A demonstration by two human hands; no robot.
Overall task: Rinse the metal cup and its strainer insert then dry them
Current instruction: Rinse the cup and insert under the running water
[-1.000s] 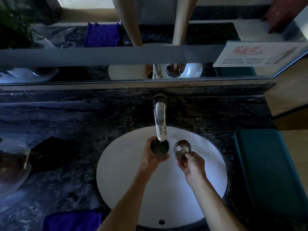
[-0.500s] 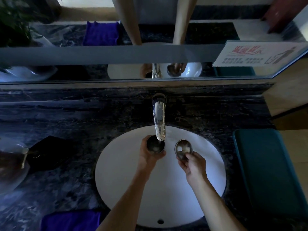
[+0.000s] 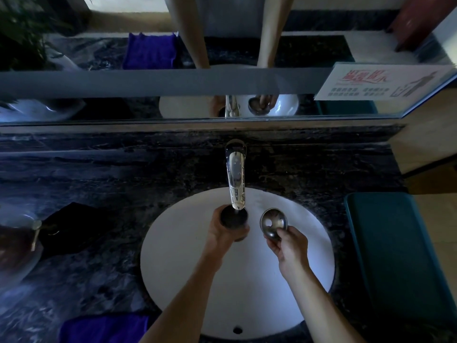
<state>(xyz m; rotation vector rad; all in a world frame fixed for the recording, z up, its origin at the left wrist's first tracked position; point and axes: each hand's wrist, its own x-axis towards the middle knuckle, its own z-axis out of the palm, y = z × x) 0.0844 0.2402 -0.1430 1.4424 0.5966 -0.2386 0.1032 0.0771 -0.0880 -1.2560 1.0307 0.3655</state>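
My left hand (image 3: 223,232) grips the dark metal cup (image 3: 233,217) upright, its mouth right under the spout of the chrome faucet (image 3: 236,177). My right hand (image 3: 288,243) pinches the round metal strainer insert (image 3: 273,222) by its lower edge, just right of the cup, its hollow side with holes tilted towards me. Both are held above the white oval sink basin (image 3: 237,288). I cannot tell whether water is running.
A purple cloth (image 3: 103,329) lies on the dark marble counter (image 3: 86,174) at the front left. A black object (image 3: 71,226) and a bowl with a spoon (image 3: 17,243) sit at the left. A teal bin (image 3: 393,253) stands right of the sink. A mirror (image 3: 222,53) runs behind the faucet.
The cup has shifted slightly under the spout. My right hand holds the strainer in nearly the same place.
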